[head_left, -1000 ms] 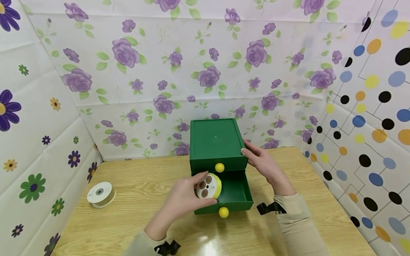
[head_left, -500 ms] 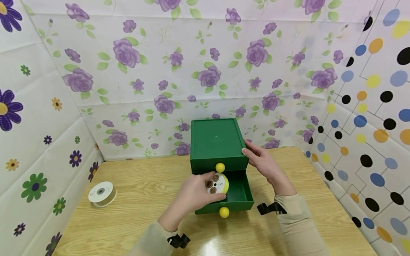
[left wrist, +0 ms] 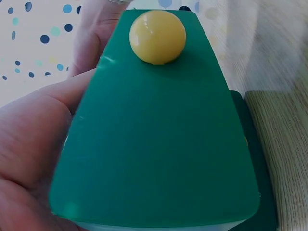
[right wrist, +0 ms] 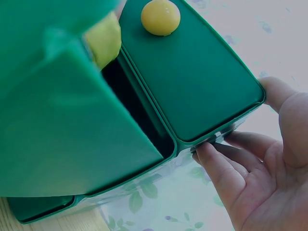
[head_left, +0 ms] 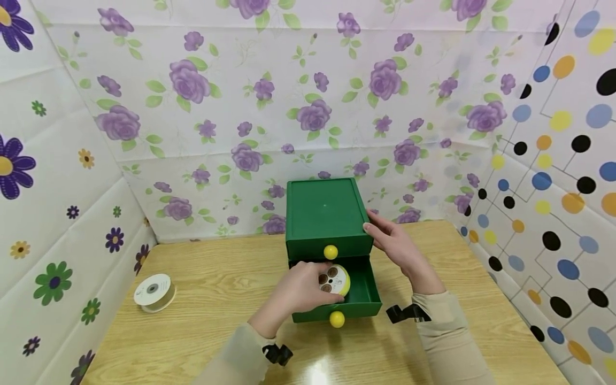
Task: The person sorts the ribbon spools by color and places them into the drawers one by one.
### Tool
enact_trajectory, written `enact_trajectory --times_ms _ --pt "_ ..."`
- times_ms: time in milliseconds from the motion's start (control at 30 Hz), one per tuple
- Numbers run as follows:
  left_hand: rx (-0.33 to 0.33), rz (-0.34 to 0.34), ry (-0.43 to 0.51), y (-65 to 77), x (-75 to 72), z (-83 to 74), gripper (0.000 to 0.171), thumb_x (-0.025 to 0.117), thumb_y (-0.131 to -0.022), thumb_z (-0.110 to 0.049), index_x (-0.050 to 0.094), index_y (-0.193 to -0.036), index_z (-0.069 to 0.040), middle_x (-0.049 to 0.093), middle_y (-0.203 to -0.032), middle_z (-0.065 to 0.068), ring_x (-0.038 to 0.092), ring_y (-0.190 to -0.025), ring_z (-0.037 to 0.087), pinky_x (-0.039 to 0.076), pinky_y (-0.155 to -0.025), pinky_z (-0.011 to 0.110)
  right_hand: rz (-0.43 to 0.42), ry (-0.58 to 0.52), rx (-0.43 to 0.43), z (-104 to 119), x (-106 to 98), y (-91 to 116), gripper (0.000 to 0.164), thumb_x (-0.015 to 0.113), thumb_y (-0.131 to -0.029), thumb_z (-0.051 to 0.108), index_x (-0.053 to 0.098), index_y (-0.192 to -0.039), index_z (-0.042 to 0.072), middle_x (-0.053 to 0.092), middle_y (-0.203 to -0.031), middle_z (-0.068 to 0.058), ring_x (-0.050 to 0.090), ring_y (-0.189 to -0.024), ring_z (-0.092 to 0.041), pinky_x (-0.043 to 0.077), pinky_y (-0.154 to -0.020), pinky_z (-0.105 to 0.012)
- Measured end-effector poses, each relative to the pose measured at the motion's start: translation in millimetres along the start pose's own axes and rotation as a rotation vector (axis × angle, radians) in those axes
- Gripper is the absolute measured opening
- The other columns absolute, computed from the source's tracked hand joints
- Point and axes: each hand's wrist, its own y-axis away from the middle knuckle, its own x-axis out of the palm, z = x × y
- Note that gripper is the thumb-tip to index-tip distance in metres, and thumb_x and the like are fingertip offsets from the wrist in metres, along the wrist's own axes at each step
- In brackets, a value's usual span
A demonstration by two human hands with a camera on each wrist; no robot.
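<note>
My left hand (head_left: 300, 289) pinches a ribbon spool (head_left: 335, 280) between thumb and fingers. White-faced with brown round patches, the spool has yellow ribbon round its rim. It is inside the pulled-out drawer (head_left: 370, 286) of a green drawer cabinet (head_left: 324, 208); whether it touches the drawer floor is hidden. My right hand (head_left: 397, 246) holds the cabinet's upper right corner, thumb over the top edge and fingers against the side. In the left wrist view the drawer front with its yellow knob (left wrist: 158, 37) hides the spool. The right wrist view shows some yellow ribbon (right wrist: 107, 41) behind the drawer.
A second spool (head_left: 154, 291), white-faced, lies on the wooden table (head_left: 212, 278) at left. The upper drawer, with its yellow knob (head_left: 330, 252), is closed above the pulled-out one. A patterned cloth wall (head_left: 231, 123) stands behind the cabinet, with others at both sides.
My left hand has moved right with the ribbon spool, carrying it deeper over the pulled-out drawer. The right hand and the cabinet have stayed put.
</note>
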Motion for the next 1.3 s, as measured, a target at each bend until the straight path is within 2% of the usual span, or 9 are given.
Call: enact_trajectory --times_ms 133,267,367,600,833,1067,1300 --pt "0.023 0.047 -0.025 -7.4 2.7 2.5 0.052 0.094 -0.085 -0.041 0.077 -0.126 -0.013 0.064 -0.080 -0.011 0.057 -0.071 0.006 0.050 -0.066 0.026 -0.003 0.001 0.008 1.1 -0.2 0.5 0.075 0.060 -0.108 0.055 0.031 -0.170 0.026 0.025 -0.176 -0.010 0.029 -0.159 -0.036 0.034 -0.123 -0.056" --pt "0.030 0.078 -0.102 -12.6 5.1 2.3 0.063 0.095 -0.085 -0.036 0.073 -0.139 -0.011 0.073 -0.098 -0.007 0.061 -0.081 0.006 0.053 -0.073 0.026 -0.004 0.001 0.012 1.1 -0.5 0.5 0.075 0.060 -0.108 0.055 0.031 -0.170 0.026 0.025 -0.176 -0.009 0.029 -0.159 -0.035 0.034 -0.123 -0.057" --pt "0.041 0.093 -0.143 -14.9 6.0 1.4 0.064 0.095 -0.085 -0.033 0.072 -0.141 -0.014 0.075 -0.106 -0.006 0.062 -0.083 0.006 0.054 -0.075 0.026 -0.003 -0.005 0.011 0.6 -0.7 0.4 0.074 0.060 -0.108 0.054 0.031 -0.170 0.027 0.025 -0.176 -0.010 0.028 -0.159 -0.036 0.033 -0.124 -0.057" --pt "0.055 0.118 -0.192 -18.1 7.4 3.1 0.059 0.096 -0.084 -0.026 0.073 -0.138 -0.017 0.064 -0.083 -0.009 0.053 -0.068 0.007 0.048 -0.067 0.026 0.001 -0.008 0.006 -0.1 -0.5 -0.4 0.074 0.060 -0.108 0.054 0.031 -0.170 0.026 0.025 -0.176 -0.010 0.028 -0.160 -0.036 0.033 -0.124 -0.058" --pt "0.062 0.125 -0.237 -19.3 8.2 2.6 0.060 0.096 -0.084 -0.025 0.073 -0.139 -0.017 0.068 -0.091 -0.011 0.055 -0.070 0.008 0.048 -0.068 0.026 -0.003 -0.012 0.000 -1.3 -0.7 -0.5 0.074 0.060 -0.108 0.053 0.032 -0.170 0.026 0.026 -0.176 -0.011 0.028 -0.159 -0.037 0.033 -0.123 -0.058" --pt "0.056 0.132 -0.254 -18.3 7.2 0.3 0.060 0.096 -0.083 -0.024 0.074 -0.139 -0.018 0.063 -0.083 -0.011 0.054 -0.069 0.008 0.048 -0.068 0.026 -0.006 -0.012 0.003 -1.3 -0.3 -0.5 0.074 0.061 -0.108 0.055 0.032 -0.170 0.026 0.026 -0.176 -0.010 0.028 -0.159 -0.036 0.033 -0.123 -0.058" --pt "0.051 0.134 -0.244 -17.6 7.6 1.3 0.060 0.096 -0.084 -0.023 0.074 -0.139 -0.018 0.063 -0.083 -0.010 0.053 -0.069 0.010 0.046 -0.068 0.028 -0.006 -0.011 -0.004 -0.9 -0.2 0.0 0.074 0.061 -0.108 0.054 0.032 -0.170 0.026 0.026 -0.175 -0.010 0.028 -0.159 -0.036 0.034 -0.123 -0.058"
